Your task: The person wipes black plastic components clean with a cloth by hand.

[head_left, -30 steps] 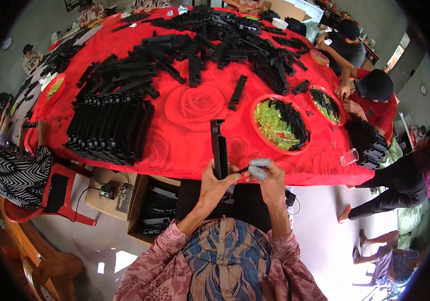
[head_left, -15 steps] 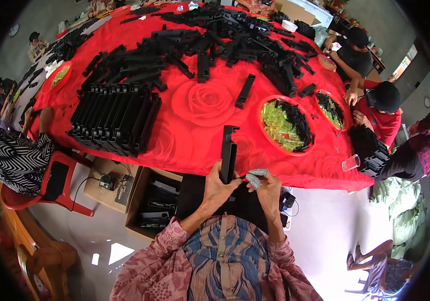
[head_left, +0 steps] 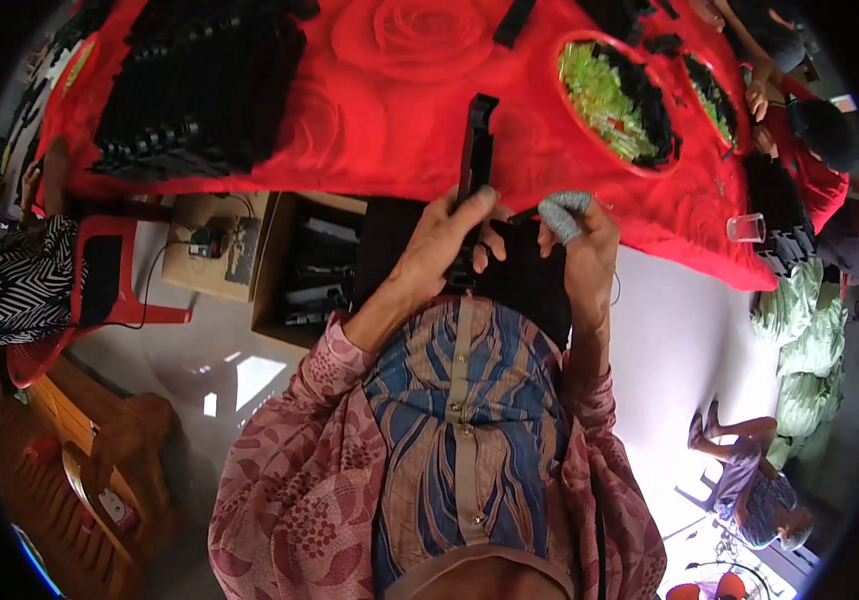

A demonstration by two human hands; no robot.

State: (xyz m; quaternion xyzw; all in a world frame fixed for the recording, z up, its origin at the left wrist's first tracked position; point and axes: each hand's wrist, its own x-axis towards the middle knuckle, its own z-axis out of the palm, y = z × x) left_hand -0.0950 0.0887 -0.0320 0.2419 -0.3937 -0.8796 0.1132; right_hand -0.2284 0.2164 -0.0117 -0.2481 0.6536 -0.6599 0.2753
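Observation:
My left hand is closed around a long, narrow black plastic part, which stands nearly upright with a hooked upper end. Its thumb presses along the part's side while the fingers curl behind. Close by on the right, my right hand pinches a small dark piece between thumb and fingers, its tip pointing at the long part. Silver-grey wrapping covers some of the right fingertips. Both hands are in front of the table edge, above my dark-covered lap. The small piece's exact kind is too small to make out.
A red rose-patterned cloth covers the table, bearing a stack of black parts. An orange-red basket contains yellow-green and black pieces. A clear cup lies near the right edge. Below left stands a cardboard box; people sit on either side.
The view has tilted downward, so table and hands appear higher. My left thumb now lies along the long part. My right hand still pinches the small piece beside it.

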